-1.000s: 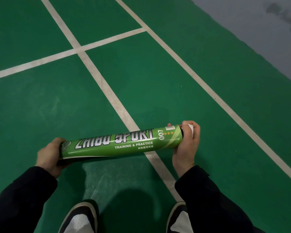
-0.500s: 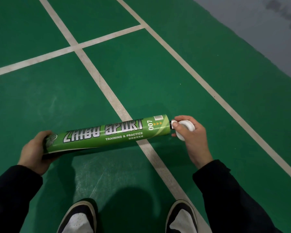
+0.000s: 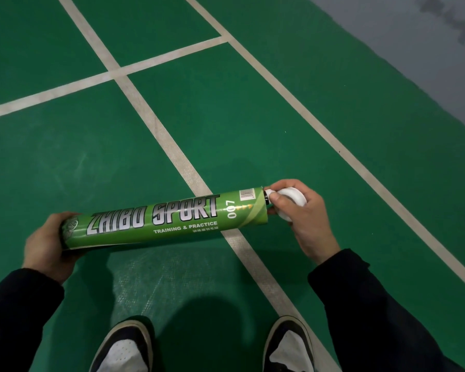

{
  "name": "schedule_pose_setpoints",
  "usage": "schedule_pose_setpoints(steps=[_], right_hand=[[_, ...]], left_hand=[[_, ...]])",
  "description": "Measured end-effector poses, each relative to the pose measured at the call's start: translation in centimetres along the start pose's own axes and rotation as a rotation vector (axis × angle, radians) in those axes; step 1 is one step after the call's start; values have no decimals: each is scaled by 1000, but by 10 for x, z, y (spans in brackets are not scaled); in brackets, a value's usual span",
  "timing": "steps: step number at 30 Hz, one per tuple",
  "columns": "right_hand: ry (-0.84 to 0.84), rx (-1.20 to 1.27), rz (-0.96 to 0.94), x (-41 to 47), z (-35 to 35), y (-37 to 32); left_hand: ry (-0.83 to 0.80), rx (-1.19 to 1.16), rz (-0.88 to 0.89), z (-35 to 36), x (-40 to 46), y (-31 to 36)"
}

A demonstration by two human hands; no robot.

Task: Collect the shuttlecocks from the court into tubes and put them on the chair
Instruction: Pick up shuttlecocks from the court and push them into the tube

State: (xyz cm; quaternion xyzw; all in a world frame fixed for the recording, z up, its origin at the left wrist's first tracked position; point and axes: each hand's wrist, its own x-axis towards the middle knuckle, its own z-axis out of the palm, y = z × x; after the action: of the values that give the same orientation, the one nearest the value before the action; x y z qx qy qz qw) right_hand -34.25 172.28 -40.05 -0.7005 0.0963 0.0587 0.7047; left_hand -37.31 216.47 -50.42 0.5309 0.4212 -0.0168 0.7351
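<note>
1. Green court floor (image 3: 293,135), crossed by pale boundary lines (image 3: 156,124); grey floor beyond it at upper right.
2. Green shuttlecock tube (image 3: 161,224), printed "ZHIBO SPORT", held nearly level above the floor, between both hands and above the shoes.
3. Shoes (image 3: 124,347), dark with white toes, at the lower edge.
4. Left hand (image 3: 47,247), fingers wrapped round the tube's left end.
5. Right hand (image 3: 304,218), curled round the white cap.
6. White cap (image 3: 293,201), just at the tube's right mouth, tilted.
</note>
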Motion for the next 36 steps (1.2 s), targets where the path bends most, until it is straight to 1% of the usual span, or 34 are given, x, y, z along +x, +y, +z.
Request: schedule_pose_setpoints(steps=[2,6,9,11,15,17,21,25,28,32,34,36], right_hand=[[-2,14,10,-3,3,1],[49,196,55,-10,9,7],[81,275,59,-13,9,11],[132,316,51,-14,8,10],[191,403,10,-13,6,3],[191,374,1,-10,2,1],[117,138,-2,-5,-7,1],[22,84,7,-6,-7,0],[1,111,42,-7,-5,4],[-44,246,100,-9,-5,4],[-26,281,92,-10,-2,3],[27,292,66,-10,0,4]], left_hand=[[30,-18,-34,-4,1,-3],[49,-41,-69,-1,-1,-11],[33,-47,-72,5,-4,-11],[32,-44,-82,9,-4,-12],[-18,-84,-100,17,-3,-14],[-26,-95,-103,16,-2,-15],[-26,-62,-61,10,4,-16],[-42,-24,-25,7,5,-10],[-44,-22,-2,6,4,-4],[-58,-35,-36,4,5,-6],[-65,-40,-44,3,5,-10],[-76,-50,-60,5,3,-12]])
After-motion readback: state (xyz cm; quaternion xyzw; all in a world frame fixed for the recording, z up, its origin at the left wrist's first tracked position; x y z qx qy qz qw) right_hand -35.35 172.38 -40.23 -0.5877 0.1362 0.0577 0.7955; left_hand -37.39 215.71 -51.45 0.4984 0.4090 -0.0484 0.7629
